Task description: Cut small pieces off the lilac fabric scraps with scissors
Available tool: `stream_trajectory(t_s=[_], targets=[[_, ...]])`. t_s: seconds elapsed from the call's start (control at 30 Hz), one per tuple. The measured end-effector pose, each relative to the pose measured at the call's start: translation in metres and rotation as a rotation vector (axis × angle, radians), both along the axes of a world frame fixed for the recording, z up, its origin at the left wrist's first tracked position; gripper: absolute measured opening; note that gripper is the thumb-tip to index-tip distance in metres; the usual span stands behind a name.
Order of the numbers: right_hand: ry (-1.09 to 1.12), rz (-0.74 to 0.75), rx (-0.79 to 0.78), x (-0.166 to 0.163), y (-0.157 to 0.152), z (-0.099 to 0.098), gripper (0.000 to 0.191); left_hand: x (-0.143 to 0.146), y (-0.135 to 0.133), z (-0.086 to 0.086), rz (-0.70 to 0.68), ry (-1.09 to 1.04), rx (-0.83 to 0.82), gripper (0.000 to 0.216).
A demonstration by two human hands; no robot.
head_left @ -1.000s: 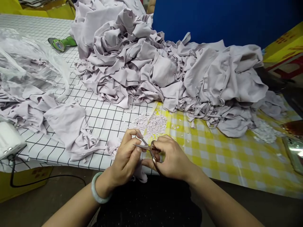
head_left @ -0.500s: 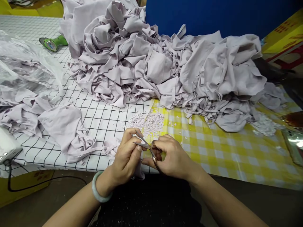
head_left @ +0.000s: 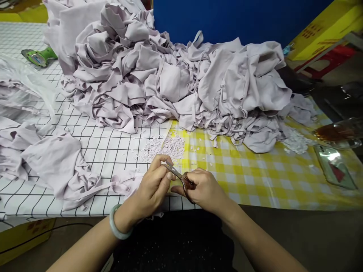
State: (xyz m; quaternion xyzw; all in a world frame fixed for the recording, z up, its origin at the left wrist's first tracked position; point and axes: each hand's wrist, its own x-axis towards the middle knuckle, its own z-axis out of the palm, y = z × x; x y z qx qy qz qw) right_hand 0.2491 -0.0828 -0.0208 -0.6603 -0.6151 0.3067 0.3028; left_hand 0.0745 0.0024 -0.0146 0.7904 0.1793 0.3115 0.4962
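Observation:
My right hand has its thumb and fingers in the handle loops of a small pair of scissors. The blades point left and lie nearly closed at the fingertips of my left hand. That hand is pinched around pale lilac fabric, mostly hidden by the fingers. The fabric trails left as a narrow strap to a crumpled piece of cloth. Just beyond my hands lies a scatter of tiny cut fabric snippets.
A large heap of lilac cloth pieces fills the back of the table. A green-handled rotary cutter and a clear plastic bag lie at left. A phone and a pile of white scraps are at right.
The scissor blades have gone from spread apart to nearly closed beside my left fingertips. The view has turned right, so the table's things appear further left and the phone shows more fully.

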Motion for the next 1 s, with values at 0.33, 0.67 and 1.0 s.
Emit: stream_trajectory(t_s=[0.33, 0.67, 1.0], targets=[[0.442, -0.146, 0.035, 0.002, -0.009, -0.007, 0.052, -0.033, -0.011, 0.040, -0.056, 0.021, -0.154, 0.022], [1.154, 0.106, 0.050, -0.096, 0.014, 0.039, 0.021, -0.112, -0.053, 0.104, 0.382, -0.186, -0.277, 0.028], [1.045, -0.636, 0.678, 0.074, 0.025, 0.151, 0.027, 0.074, 0.009, 0.106, -0.303, 0.186, -0.468, 0.031]])
